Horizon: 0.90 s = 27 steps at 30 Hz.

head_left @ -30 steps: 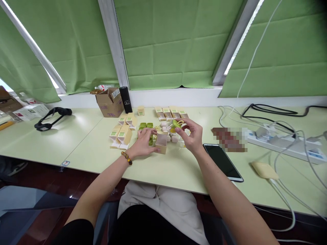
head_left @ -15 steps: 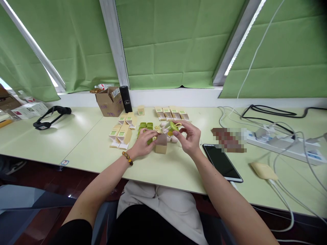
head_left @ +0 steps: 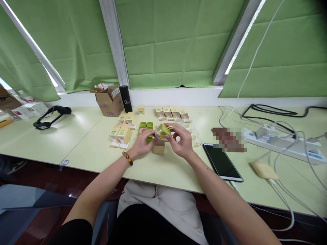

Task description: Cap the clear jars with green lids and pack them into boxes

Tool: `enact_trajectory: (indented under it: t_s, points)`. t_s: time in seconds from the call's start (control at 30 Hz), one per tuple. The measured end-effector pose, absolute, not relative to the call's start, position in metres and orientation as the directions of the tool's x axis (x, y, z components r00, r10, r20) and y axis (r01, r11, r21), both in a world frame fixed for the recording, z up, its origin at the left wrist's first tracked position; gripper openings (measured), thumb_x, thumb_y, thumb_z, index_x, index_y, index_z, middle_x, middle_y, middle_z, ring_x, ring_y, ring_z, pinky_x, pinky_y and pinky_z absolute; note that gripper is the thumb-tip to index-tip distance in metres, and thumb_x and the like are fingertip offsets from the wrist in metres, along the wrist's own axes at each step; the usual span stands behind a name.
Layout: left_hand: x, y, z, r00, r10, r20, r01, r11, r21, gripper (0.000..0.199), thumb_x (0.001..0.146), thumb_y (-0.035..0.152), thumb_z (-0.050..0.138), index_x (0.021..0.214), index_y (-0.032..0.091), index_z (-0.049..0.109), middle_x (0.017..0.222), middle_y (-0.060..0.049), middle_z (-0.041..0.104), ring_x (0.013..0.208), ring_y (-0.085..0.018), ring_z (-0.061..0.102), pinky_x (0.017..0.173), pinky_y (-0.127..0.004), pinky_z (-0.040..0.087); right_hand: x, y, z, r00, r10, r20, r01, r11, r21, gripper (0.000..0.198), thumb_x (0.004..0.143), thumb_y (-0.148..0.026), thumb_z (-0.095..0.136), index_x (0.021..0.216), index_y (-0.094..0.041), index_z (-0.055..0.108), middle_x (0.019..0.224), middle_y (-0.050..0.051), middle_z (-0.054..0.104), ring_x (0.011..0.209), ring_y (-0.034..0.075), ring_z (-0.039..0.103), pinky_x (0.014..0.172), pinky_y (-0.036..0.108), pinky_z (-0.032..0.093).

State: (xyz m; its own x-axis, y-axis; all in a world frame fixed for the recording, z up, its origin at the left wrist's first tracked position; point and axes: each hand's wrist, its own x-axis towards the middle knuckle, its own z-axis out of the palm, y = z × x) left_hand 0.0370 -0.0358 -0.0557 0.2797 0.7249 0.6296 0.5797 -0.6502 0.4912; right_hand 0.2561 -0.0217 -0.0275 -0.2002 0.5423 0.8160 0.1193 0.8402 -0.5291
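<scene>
My right hand (head_left: 182,141) is closed on a small clear container with a green top (head_left: 165,130) and a yellow loop. The container is tilted just above a small tan cardboard box (head_left: 158,149); whether its end is inside the box I cannot tell. My left hand (head_left: 143,142) is closed at the box's left side, its fingertips on the upper edge. Beside the left fingers stand several green cups (head_left: 146,125). Clear domed pieces with yellow spots (head_left: 196,141) lie past the right hand.
Open small boxes with green labels stand in a left group (head_left: 124,134) and a back row (head_left: 174,114). A carton (head_left: 109,103) and black cylinder (head_left: 125,98) are behind. To the right are a phone (head_left: 222,162), a power strip (head_left: 283,146) and cables.
My right hand has moved left and slightly down, carrying the green-topped container over the box. The clear domed pieces now show more. My left hand has stayed nearly in place.
</scene>
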Motion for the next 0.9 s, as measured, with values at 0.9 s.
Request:
enact_trajectory:
  t_s: [0.9]
  points:
    - [0.03,-0.031,-0.059,0.187,0.823,0.536,0.398,-0.563,0.725,0.064,0.072,0.009,0.054,0.132,0.02,0.072,0.119,-0.009,0.077,0.112,-0.026,0.07,0.112,-0.045,0.05,0.262,-0.018,-0.024,-0.537,0.679,0.501,0.463,0.733,-0.498,0.021,0.083,-0.025,0.074,0.1,-0.024,0.062,0.084,0.001,0.071,0.073,0.02,0.063,0.068,0.031,0.041]
